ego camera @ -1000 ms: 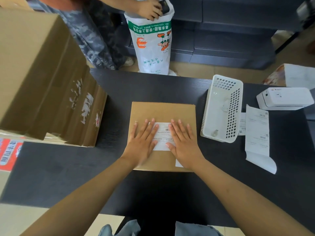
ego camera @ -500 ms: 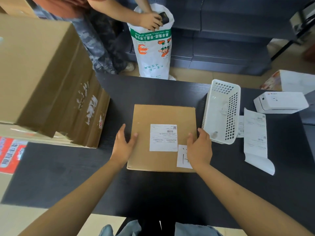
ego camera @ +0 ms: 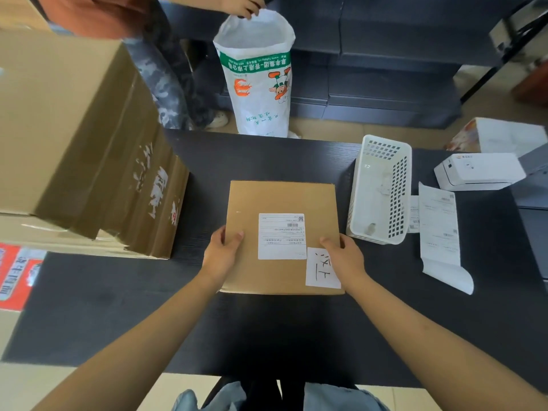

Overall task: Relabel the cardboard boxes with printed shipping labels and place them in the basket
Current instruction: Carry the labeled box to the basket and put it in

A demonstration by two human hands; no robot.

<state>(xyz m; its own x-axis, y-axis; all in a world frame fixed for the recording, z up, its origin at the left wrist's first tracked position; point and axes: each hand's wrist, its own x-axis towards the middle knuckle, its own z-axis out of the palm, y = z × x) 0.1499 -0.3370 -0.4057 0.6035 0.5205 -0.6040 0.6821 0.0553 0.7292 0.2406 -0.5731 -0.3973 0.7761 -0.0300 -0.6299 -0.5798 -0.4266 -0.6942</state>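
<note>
Cardboard box [ego camera: 278, 203], flat and brown, lies on the black table [ego camera: 267, 155] in front of the person, with a white printed shipping label [ego camera: 281, 236] stuck flat near the middle of its top face. A smaller white sticker [ego camera: 321, 268] with handwritten black characters sits at the near right corner of the same face, its upper left corner just touching the label's lower right corner. The left hand [ego camera: 221, 256] grips the box's left edge, thumb curled over the top face and fingers wrapped down the side. The right hand [ego camera: 345, 258] grips the right edge the same way, thumb on top just beside the handwritten sticker. A white plastic basket [ego camera: 381, 232] with perforated walls stands just to the right of the box, near the right hand. Beyond it, loose label sheets [ego camera: 439, 229] lie on the table, one curling at its near end, and a white label printer [ego camera: 479, 172] sits at the far right. A stack of large cardboard cartons [ego camera: 74, 137] fills the left side of the table. Past the far table edge a white woven sack [ego camera: 258, 81] with green and orange printing stands open on the floor, and another person's hand [ego camera: 241, 5] holds its rim.
</note>
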